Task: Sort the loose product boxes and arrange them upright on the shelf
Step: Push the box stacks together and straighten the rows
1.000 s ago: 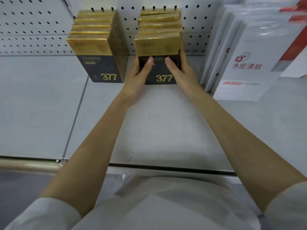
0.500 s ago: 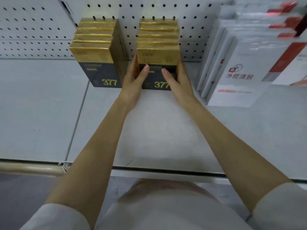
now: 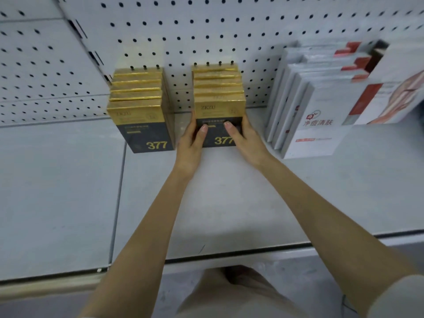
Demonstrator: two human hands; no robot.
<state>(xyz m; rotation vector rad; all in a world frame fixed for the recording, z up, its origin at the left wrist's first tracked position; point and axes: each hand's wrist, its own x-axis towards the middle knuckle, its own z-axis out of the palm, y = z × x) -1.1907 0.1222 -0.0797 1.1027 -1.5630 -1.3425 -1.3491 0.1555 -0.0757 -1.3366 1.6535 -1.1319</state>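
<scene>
Both hands held the front box of the right-hand row of gold-and-black cardboard product boxes (image 3: pixel 219 106), which stood upright on the pale grey metal shelf (image 3: pixel 68 191) at about twelve o'clock from the person. The left hand (image 3: pixel 191 143) clasped the box's left edge, its thumb laid across the dark lower face just left of the printed gold "377"; the right hand (image 3: pixel 244 138) clasped the right edge, its thumb resting on the same face and covering part of the last digit. The fingers of both hands were hidden behind the sides of the box, so how far they wrapped around could not be told. This row ran back to the white perforated pegboard wall (image 3: pixel 229 31). At roughly eleven o'clock, just beside it with a narrow gap between, stood a second upright row of gold-and-black boxes (image 3: pixel 140 120), untouched by either hand. At about one to two o'clock, a row of taller white boxes with red accents and red Chinese lettering (image 3: pixel 316 125) stood leaning slightly, near the right hand but apart from it.
</scene>
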